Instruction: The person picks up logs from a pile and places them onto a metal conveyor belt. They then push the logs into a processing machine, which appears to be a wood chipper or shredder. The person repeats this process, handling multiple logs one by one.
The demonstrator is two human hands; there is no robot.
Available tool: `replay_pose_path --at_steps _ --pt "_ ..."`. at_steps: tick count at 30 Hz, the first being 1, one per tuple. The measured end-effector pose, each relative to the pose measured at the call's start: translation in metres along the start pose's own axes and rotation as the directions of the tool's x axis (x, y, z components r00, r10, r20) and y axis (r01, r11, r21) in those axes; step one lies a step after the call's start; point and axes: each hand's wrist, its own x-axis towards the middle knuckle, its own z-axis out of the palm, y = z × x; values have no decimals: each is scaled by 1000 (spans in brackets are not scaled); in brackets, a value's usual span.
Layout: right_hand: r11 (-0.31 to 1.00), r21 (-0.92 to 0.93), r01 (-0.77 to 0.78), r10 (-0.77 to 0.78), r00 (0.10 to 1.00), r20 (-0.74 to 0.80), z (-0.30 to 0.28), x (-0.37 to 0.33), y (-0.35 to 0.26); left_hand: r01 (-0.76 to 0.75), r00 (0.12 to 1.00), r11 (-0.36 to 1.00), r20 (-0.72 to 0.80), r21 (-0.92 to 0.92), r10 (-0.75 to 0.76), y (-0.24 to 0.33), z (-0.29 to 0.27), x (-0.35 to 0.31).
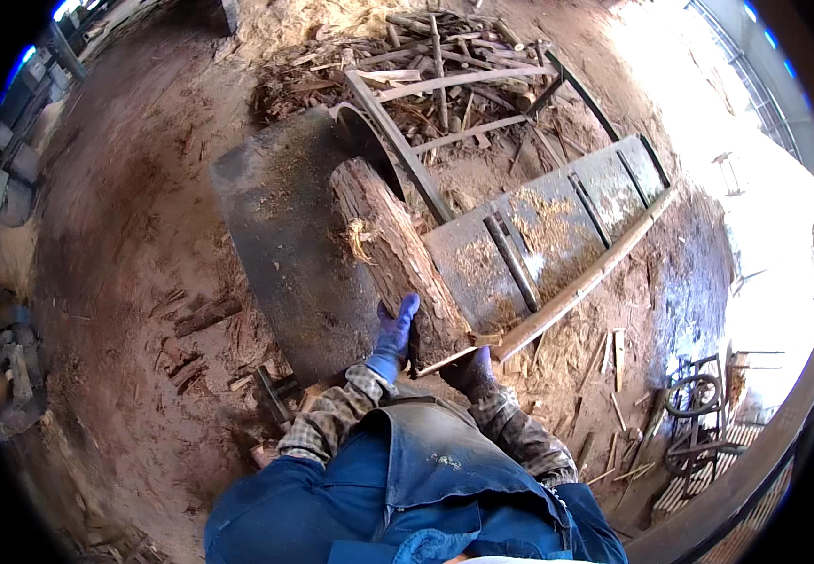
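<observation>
A thick log [393,244] with rough bark lies lengthwise on a dark metal saw table [280,226], its near end toward me. My left hand [395,331], in a purple-blue glove, grips the log's left side near that end, thumb on the bark. At the near end my right hand [475,369], also gloved, holds the log from the right; its fingers are mostly hidden beneath the wood. A round saw blade [366,136] stands by the log's far end, partly hidden by it. Torn pale fibres [360,241] stick out of the bark.
Right of the log, a metal bed with rollers [512,261] carries sawdust, with a long wooden rail [595,273] along its near edge. Beyond a metal frame [398,141] lies a heap of scrap wood [463,56]. A wheeled metal cart [696,404] stands at right.
</observation>
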Motion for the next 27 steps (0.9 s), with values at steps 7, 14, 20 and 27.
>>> replay_pose_path --at_steps 7,14,20,27 --pt "974 -224 32 -6 993 114 20 37 -4 212 953 930 276 -299 -129 71 -12 51" --pt "541 -840 -44 197 978 76 31 -44 -69 39 998 911 -57 411 -17 110 -42 -27" --pt "131 -880 457 171 863 474 -117 3 -44 56 997 981 37 185 -64 39 -71 -93" --pt "82 -988 131 79 987 137 -93 14 -65 523 797 822 470 -224 -379 0 -33 -104"
